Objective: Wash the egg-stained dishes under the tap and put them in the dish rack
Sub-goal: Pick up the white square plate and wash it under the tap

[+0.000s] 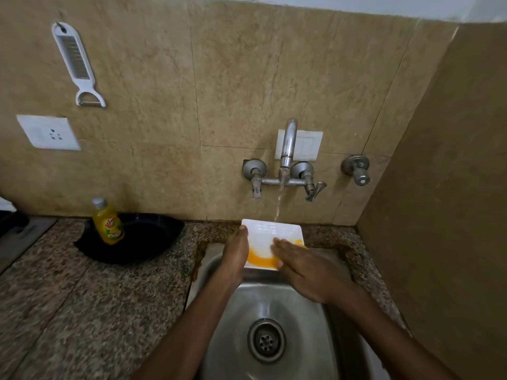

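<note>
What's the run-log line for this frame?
phase: rinsing | left hand: grips left edge of white square egg-stained plate | right hand: flat fingers on plate | steel tap: running onto plate

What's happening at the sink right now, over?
Left hand grips plate edge. Right hand flat on yolk stain. Tap water hitting plate. Nothing in the way.

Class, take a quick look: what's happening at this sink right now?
A person is washing a square white plate under the running tap, over the sink. The left grip holds the plate's left edge; the right grip rubs flat fingers across it. Yellow egg stain covers its near part.
</note>
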